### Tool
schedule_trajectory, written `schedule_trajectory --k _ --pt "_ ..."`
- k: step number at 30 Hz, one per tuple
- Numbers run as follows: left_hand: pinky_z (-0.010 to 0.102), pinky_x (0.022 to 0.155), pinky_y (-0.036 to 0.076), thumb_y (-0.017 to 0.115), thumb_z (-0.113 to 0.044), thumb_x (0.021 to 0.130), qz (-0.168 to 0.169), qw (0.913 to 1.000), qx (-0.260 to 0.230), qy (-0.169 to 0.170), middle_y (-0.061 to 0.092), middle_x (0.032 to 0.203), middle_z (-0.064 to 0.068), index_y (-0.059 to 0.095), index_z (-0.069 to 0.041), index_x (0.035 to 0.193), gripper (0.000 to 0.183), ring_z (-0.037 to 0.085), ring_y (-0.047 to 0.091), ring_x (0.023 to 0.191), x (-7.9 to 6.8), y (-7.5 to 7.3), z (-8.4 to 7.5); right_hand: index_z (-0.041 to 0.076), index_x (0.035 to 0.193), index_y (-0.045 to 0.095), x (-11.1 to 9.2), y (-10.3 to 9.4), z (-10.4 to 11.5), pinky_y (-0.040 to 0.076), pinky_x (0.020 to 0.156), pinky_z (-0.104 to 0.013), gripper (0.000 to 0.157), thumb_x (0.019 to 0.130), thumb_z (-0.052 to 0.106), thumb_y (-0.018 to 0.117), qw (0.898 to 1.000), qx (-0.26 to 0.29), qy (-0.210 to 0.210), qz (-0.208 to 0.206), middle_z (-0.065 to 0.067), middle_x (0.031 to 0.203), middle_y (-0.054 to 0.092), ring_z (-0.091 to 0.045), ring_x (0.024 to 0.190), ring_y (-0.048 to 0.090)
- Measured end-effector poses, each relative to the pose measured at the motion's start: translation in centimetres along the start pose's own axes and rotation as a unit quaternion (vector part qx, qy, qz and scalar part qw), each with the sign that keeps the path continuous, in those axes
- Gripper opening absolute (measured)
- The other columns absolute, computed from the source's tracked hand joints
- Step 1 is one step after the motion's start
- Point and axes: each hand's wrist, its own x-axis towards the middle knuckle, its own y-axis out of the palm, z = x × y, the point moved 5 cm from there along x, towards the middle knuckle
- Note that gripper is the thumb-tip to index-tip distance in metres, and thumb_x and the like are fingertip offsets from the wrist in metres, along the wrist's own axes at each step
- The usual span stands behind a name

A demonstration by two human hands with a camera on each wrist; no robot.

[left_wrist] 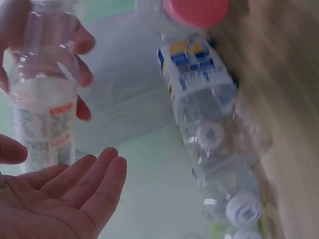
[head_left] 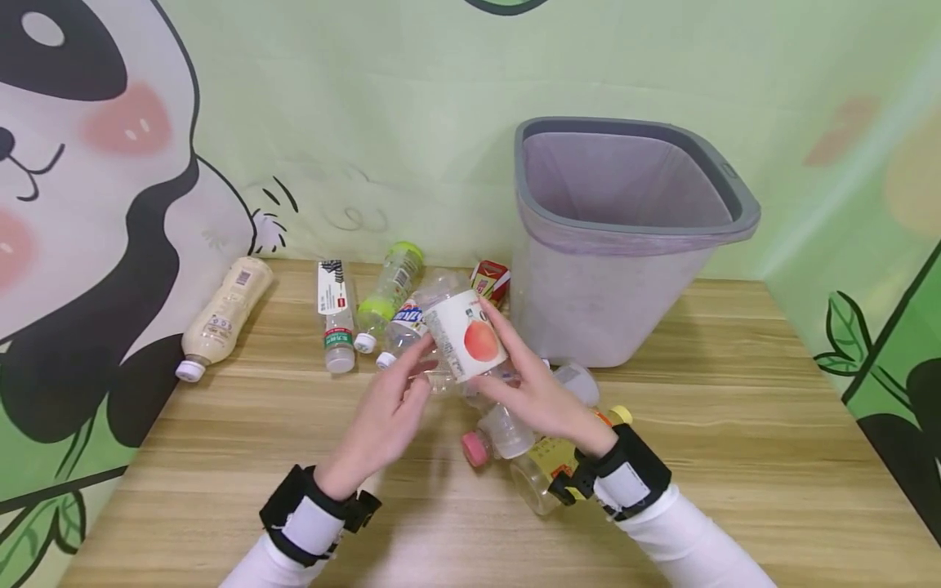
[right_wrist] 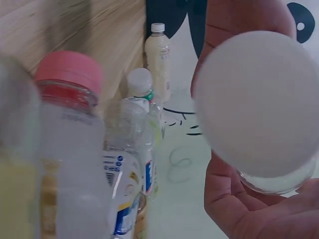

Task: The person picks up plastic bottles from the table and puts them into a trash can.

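My right hand (head_left: 540, 396) grips a clear plastic bottle (head_left: 466, 335) with a white label and a peach picture. The bottle is held tilted above the table, and its round white cap (right_wrist: 259, 104) fills much of the right wrist view. My left hand (head_left: 378, 420) is beside the bottle with fingers loosely extended. In the left wrist view its fingertips (left_wrist: 112, 164) lie just by the bottle's lower end. Below my right hand lie a pink-capped bottle (head_left: 507, 433) and a bottle with a yellow label (head_left: 555, 457).
A grey bin (head_left: 581, 302) with a thin liner stands at the back right. Along the back lie a cream-coloured bottle (head_left: 224, 314), a clear bottle with a green band (head_left: 338, 327), a green-ended bottle (head_left: 393, 286), a blue-labelled bottle (head_left: 407, 322) and a red box (head_left: 491, 280).
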Motion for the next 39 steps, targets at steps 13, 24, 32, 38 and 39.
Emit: schedule_trajectory --k 13,24,32,38,39 --pt "0.041 0.093 0.049 0.046 -0.004 0.09 -0.033 0.9967 0.061 0.041 0.045 0.143 0.007 0.032 -0.01 0.147 0.059 0.026 0.056 0.115 0.4 -1.1 -0.3 0.017 0.152 0.017 1.5 -2.7 3.5 0.057 0.066 -0.041 0.064 0.096 0.007 0.047 0.988 0.141 0.048 -0.03 -0.021 0.124 0.049 -0.027 0.089 0.061" --pt "0.042 0.093 0.049 0.049 -0.007 0.089 -0.034 0.9969 0.055 0.043 0.047 0.141 0.01 0.03 -0.011 0.148 0.062 0.028 0.055 0.115 0.5 -1.0 -0.1 0.026 0.151 0.019 3.4 -5.8 8.6 0.052 0.077 -0.033 0.052 0.101 0.02 0.034 0.952 0.293 0.081 -0.027 -0.013 0.14 0.035 -0.022 0.097 0.059" --pt "0.042 0.092 0.05 0.05 -0.008 0.088 -0.034 0.9967 0.055 0.049 0.046 0.142 0.007 0.031 -0.009 0.147 0.062 0.028 0.054 0.116 0.5 -1.1 0.0 0.028 0.146 0.029 5.6 -9.7 11.6 0.051 0.075 -0.029 0.048 0.1 0.025 0.041 0.942 0.326 0.026 -0.079 -0.014 0.143 0.035 -0.03 0.102 0.056" --pt "0.043 0.091 0.05 0.051 -0.008 0.088 -0.034 0.9965 0.057 0.052 0.045 0.142 0.009 0.031 -0.011 0.147 0.062 0.028 0.054 0.116 0.6 -1.1 0.0 0.033 0.138 0.042 7.6 -12.7 12.2 0.053 0.071 -0.029 0.042 0.097 0.025 0.047 0.918 0.374 0.031 -0.131 -0.012 0.14 0.038 -0.028 0.101 0.052" --pt "0.044 0.091 0.05 0.051 -0.008 0.088 -0.034 0.9964 0.057 0.052 0.046 0.142 0.01 0.031 -0.011 0.147 0.063 0.028 0.054 0.116 0.6 -1.1 0.0 0.032 0.138 0.042 8.0 -13.1 12.1 0.053 0.071 -0.029 0.042 0.097 0.025 0.047 0.915 0.377 0.03 -0.139 -0.012 0.14 0.039 -0.028 0.102 0.051"
